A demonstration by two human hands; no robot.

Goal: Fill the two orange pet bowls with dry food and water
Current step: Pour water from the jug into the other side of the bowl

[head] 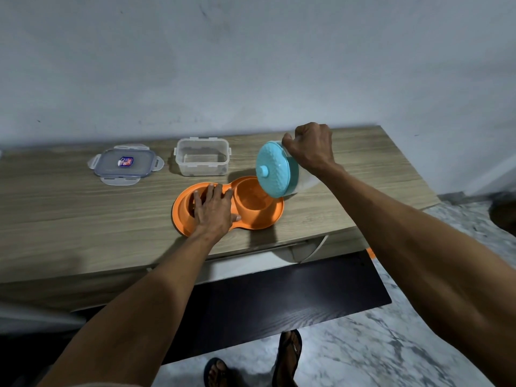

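An orange double pet bowl (pixel 262 222) sits near the front edge of the wooden table (pixel 69 213). My left hand (pixel 213 212) lies flat over its left bowl, fingers spread, hiding what is inside. The right bowl (pixel 252 198) shows its orange inside; I cannot tell whether water is in it. My right hand (pixel 310 148) grips a clear jug with a teal lid (pixel 275 169), tipped steeply over the right bowl with the lid facing me.
A clear plastic container (pixel 201 160) stands open behind the bowls. Its blue-rimmed clip lid (pixel 124 164) lies to the left. A dark board (pixel 279 300) juts out below the table front. My sandalled feet (pixel 287 356) stand on marble floor.
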